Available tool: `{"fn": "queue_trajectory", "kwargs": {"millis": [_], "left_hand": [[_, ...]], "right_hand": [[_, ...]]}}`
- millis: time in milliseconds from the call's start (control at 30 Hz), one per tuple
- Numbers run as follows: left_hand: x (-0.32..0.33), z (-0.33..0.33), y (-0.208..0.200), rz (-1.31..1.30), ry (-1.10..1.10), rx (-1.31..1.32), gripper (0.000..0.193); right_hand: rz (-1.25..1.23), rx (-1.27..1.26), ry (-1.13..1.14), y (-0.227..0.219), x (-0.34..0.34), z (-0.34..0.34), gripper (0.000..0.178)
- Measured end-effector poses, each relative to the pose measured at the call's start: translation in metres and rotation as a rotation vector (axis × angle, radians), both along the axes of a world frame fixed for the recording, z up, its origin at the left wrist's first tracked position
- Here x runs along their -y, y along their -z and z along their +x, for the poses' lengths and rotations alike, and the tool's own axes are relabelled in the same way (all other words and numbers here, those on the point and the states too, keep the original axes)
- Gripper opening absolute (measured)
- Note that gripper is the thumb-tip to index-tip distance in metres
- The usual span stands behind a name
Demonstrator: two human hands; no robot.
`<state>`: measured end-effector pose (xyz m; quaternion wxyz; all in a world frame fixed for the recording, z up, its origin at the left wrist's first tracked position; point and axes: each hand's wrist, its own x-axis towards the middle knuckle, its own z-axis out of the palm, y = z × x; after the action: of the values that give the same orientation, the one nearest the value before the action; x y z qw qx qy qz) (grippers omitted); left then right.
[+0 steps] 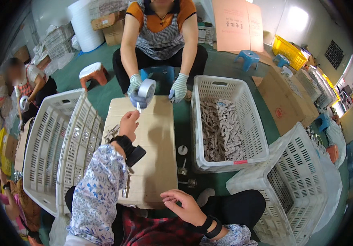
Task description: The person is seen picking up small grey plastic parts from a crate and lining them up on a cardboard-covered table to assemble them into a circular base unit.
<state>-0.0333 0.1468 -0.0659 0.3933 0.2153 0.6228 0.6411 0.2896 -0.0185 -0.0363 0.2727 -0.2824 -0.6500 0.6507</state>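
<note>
My left hand (129, 124) reaches forward over a flat cardboard box (154, 151). Its fingers pinch the end of a small white strip of tape (138, 107). The strip meets a co-worker's gloved hand (137, 91), which holds a roll of silvery tape (147, 88). Near the box's front right corner my right hand (184, 206) hangs with loosely bent fingers apart, holding nothing. Small metal parts (110, 133) lie along the box's left side, partly hidden by my left forearm. The co-worker's other gloved hand (179, 88) is at the far right corner, holding something small and dark.
A white crate (262, 143) full of wrapped strip-like pieces (221, 131) stands to the right, with a tilted crate (299, 180) nearer me. White crates (61, 143) stand at left. Metal fittings (183, 170) lie on the floor beside the box. Another person sits far left.
</note>
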Motion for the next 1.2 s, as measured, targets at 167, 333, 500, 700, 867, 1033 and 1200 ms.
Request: {"fn": "queue_trajectory", "kwargs": {"millis": [167, 333, 500, 700, 867, 1033, 1200], "left_hand": [[0.031, 0.018, 0.010, 0.090, -0.021, 0.129, 0.019], [0.100, 0.097, 0.017, 0.172, -0.042, 0.350, 0.013], [0.195, 0.172, 0.031, -0.002, 0.035, 0.477, 0.011], [0.291, 0.205, 0.035, -0.231, 0.097, 0.526, 0.017], [0.281, 0.199, 0.042, -0.135, 0.077, 0.515, 0.017], [0.280, 0.196, 0.055, -0.228, 0.135, 0.521, 0.021], [0.278, 0.182, 0.041, -0.212, 0.176, 0.667, 0.026]], "right_hand": [[0.005, 0.027, -0.003, 0.001, 0.001, -0.001, 0.029], [0.092, 0.096, 0.194, 0.030, 0.002, -0.013, 0.030], [-0.125, -0.039, 0.416, 0.049, -0.011, -0.016, 0.033], [-0.288, -0.003, 0.264, 0.055, 0.007, -0.046, 0.024], [-0.432, 0.086, 0.307, 0.083, 0.025, -0.048, 0.025], [0.086, 0.208, 0.462, 0.094, 0.029, -0.047, 0.029], [0.573, 0.446, 0.503, 0.090, 0.024, -0.054, 0.027]]}}
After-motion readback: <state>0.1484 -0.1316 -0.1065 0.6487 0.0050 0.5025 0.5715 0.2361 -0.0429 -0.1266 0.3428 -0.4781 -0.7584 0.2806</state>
